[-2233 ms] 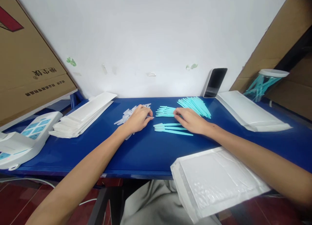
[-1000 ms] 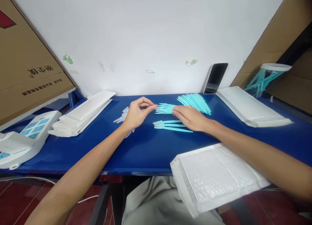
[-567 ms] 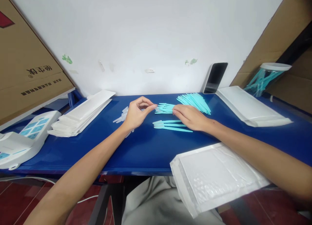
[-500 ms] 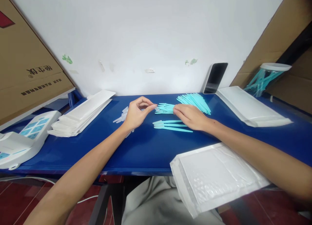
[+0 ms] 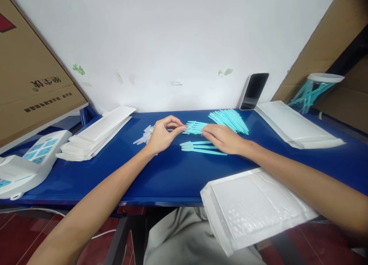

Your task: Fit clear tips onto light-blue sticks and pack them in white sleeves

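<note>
My left hand [image 5: 164, 134] is closed in a pinch; at its fingertips is a small clear plastic cap [image 5: 186, 132], partly hidden. Facing it, my right hand [image 5: 220, 137] pinches a slim turquoise stick that looks like an eyebrow razor, its head pointing left at the cap. Whether the cap is around the head, I cannot tell. Behind the fingertips lies a row of turquoise razors [image 5: 196, 125]. Several more razors [image 5: 198, 146] lie in front, and a larger fanned pile [image 5: 230, 119] is behind my right hand. Loose clear caps [image 5: 143, 136] lie left of my left hand, partly covered by it.
White padded mailers [image 5: 96, 134] are stacked at left, beside a white device with blue panels [image 5: 43, 154]. Another mailer [image 5: 296, 125] lies at right, near a phone [image 5: 254, 92] and a jar of turquoise sticks [image 5: 313, 90]. One mailer [image 5: 255, 207] overhangs the table's front edge.
My right hand has shifted slightly left, toward the left fingertips. My left hand has moved a little right and down, bringing the fingertips of both hands closer together.
</note>
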Demonstrator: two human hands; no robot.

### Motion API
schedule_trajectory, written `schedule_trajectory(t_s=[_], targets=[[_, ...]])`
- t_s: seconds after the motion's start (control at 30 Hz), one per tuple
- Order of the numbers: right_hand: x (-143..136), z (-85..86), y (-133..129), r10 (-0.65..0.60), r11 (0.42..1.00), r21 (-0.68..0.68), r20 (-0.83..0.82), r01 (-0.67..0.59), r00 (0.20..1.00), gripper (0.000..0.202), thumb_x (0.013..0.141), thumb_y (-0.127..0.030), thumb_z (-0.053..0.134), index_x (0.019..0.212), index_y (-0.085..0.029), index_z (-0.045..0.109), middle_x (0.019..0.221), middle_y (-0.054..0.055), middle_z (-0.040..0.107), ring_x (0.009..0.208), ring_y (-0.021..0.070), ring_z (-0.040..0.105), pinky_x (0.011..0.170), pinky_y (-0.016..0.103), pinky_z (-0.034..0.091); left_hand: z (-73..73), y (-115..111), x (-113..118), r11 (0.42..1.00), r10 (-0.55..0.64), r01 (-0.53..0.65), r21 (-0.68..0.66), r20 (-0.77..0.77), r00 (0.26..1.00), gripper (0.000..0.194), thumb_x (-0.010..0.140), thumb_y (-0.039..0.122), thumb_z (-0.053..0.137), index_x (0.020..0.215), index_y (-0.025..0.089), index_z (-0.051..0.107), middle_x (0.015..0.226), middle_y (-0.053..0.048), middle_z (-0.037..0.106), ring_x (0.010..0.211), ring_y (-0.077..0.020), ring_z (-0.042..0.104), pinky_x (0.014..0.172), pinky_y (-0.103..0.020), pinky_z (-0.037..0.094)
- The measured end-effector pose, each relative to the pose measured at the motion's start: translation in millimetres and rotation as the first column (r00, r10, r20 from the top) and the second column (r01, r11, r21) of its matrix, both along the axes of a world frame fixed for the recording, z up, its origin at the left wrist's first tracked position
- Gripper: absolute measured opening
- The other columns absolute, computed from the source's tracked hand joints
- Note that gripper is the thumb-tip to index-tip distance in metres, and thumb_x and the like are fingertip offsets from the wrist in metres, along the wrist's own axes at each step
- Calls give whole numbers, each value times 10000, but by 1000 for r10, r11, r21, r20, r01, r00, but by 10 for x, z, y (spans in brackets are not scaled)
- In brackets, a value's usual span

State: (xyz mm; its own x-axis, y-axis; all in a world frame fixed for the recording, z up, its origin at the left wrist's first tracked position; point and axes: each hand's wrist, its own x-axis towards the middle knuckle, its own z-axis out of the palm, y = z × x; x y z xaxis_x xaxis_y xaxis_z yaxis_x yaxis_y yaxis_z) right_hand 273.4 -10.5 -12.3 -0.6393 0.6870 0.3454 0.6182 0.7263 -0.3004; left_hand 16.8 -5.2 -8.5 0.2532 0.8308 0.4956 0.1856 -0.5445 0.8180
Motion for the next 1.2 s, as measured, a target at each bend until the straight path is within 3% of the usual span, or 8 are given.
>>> schedule_trajectory(t_s=[0.43, 0.6, 0.7, 0.87, 1.03, 1.2], targets=[[-18, 2, -25, 63, 998, 12, -15, -63, 998, 296, 1043, -340, 390, 974, -194, 638, 948, 91, 693, 826, 222, 605, 738, 324, 396, -1, -36, 36, 998, -24, 22, 50, 26, 999, 258, 840, 369, 782, 867, 161, 631, 889, -73, 782, 871, -221, 763, 823, -323, 568], [-18, 2, -33, 71, 997, 18, -24, -71, 997, 303, 1040, -331, 395, 902, -187, 622, 855, 68, 677, 723, 195, 557, 684, 314, 361, -18, -45, 39, 998, -35, 36, 59, -12, 999, 278, 863, 410, 759, 888, 172, 617, 907, -78, 789, 927, -243, 767, 862, -342, 574], [-18, 0, -42, 63, 998, 23, -31, -62, 998, 291, 1031, -320, 409, 898, -183, 629, 834, 59, 676, 691, 183, 541, 661, 308, 346, -23, -51, 29, 996, -29, 35, 82, -75, 997, 290, 880, 441, 736, 911, 181, 609, 919, -78, 789, 945, -248, 765, 874, -347, 575], [-20, 3, -57, 44, 999, 33, -45, -43, 998, 293, 1020, -301, 423, 1115, -163, 663, 907, 72, 717, 713, 191, 588, 681, 309, 372, -59, -10, -33, 967, 47, 15, 256, -236, 971, 294, 917, 476, 682, 960, 186, 656, 916, -52, 772, 854, -204, 759, 809, -295, 564], [-21, 13, -65, 58, 998, 42, -43, -56, 997, 316, 1014, -305, 426, 1137, -158, 678, 945, 84, 741, 721, 194, 615, 672, 311, 389, -83, 73, -124, 886, 158, 80, 457, -458, 875, 292, 989, 465, 583, 1023, 204, 710, 938, -47, 767, 809, -182, 712, 743, -283, 505], [-40, 23, -107, 53, 992, 117, 18, -55, 998, 331, 1016, -309, 414, 1112, -164, 696, 910, 81, 752, 731, 204, 637, 658, 314, 383, -47, 35, -101, 828, 185, 189, 527, -577, 795, 363, 1020, 477, 505, 919, 191, 704, 809, -62, 709, 759, -188, 635, 710, -298, 450]])
